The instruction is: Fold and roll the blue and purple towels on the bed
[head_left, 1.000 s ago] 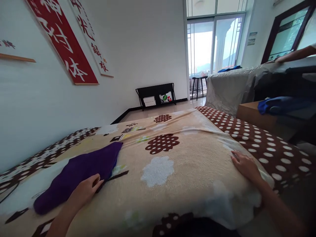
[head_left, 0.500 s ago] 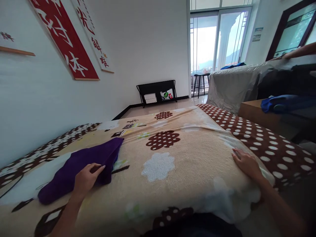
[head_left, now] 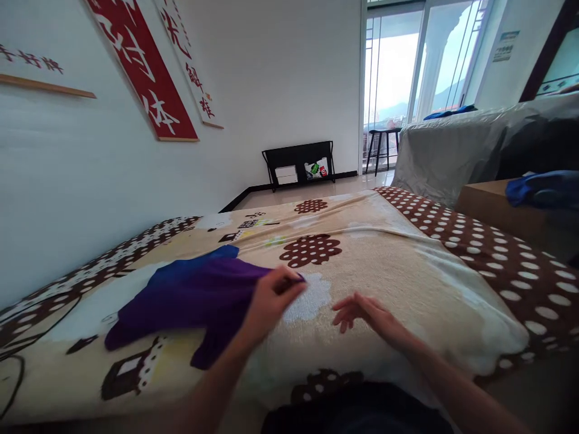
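Observation:
A purple garment (head_left: 176, 301) with a blue part along its far side lies partly spread on a cream patterned blanket (head_left: 389, 271). I cannot tell what kind of garment it is. My left hand (head_left: 270, 296) pinches its right end between thumb and fingers, holding that end just above the blanket and pulled to the right. A flap of the purple cloth hangs toward me beside my left forearm. My right hand (head_left: 362, 314) is over the blanket to the right of the left hand, fingers apart and holding nothing.
Brown polka-dot fabric (head_left: 497, 259) borders the blanket on both sides. To the right stand a cardboard box (head_left: 484, 202) with blue cloth (head_left: 538, 190) on it and a plastic-covered piece of furniture (head_left: 447, 150). A black rack (head_left: 298, 158) and a stool (head_left: 383, 141) stand farther back.
My left hand has drawn the garment's edge rightward, opening it out and uncovering more of the blue part. My right hand has come off the blanket's right side and moved left toward the middle.

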Action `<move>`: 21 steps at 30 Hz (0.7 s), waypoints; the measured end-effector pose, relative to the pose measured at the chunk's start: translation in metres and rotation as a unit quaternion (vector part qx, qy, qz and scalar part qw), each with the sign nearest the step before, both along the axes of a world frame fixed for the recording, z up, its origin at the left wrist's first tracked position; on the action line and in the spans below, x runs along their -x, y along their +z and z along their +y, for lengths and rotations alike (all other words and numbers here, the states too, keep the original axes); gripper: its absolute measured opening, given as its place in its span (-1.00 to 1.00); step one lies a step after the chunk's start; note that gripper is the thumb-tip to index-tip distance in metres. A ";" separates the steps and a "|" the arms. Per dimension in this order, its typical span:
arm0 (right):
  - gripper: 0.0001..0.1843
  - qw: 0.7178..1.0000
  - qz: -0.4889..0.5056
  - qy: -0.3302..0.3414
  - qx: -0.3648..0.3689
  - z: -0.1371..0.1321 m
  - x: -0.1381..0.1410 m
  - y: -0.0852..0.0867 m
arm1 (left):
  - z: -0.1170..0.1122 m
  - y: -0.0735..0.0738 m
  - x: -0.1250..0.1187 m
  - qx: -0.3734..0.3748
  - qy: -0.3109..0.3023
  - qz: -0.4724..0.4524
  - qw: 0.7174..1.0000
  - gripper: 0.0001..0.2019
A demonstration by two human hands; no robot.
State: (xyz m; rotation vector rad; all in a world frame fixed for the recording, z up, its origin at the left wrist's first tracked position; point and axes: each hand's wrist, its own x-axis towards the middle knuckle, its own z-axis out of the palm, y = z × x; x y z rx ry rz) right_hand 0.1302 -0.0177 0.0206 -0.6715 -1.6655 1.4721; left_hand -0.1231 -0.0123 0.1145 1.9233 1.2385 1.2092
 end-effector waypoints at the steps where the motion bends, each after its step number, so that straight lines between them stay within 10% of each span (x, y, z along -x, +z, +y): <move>1: -0.34 0.998 0.032 0.035 0.042 0.001 0.015 0.001 | -0.008 -0.009 -0.023 0.031 -0.055 0.008 0.998 -0.76; 6: -0.57 0.990 0.078 -0.001 0.120 0.009 0.039 0.000 | -0.031 -0.029 -0.062 0.028 -0.170 0.091 0.981 -0.87; 9: -0.78 0.991 0.040 0.003 0.129 0.012 0.026 0.002 | -0.027 -0.009 -0.031 0.023 -0.250 0.166 0.954 -0.79; 12: -0.81 0.995 0.036 -0.036 0.091 0.014 0.010 0.008 | -0.005 0.007 0.012 0.002 -0.202 0.257 0.945 -0.62; 21: -0.77 0.942 0.230 -0.219 0.104 0.024 -0.049 0.035 | 0.066 -0.020 0.072 0.108 -0.173 0.362 0.910 -0.40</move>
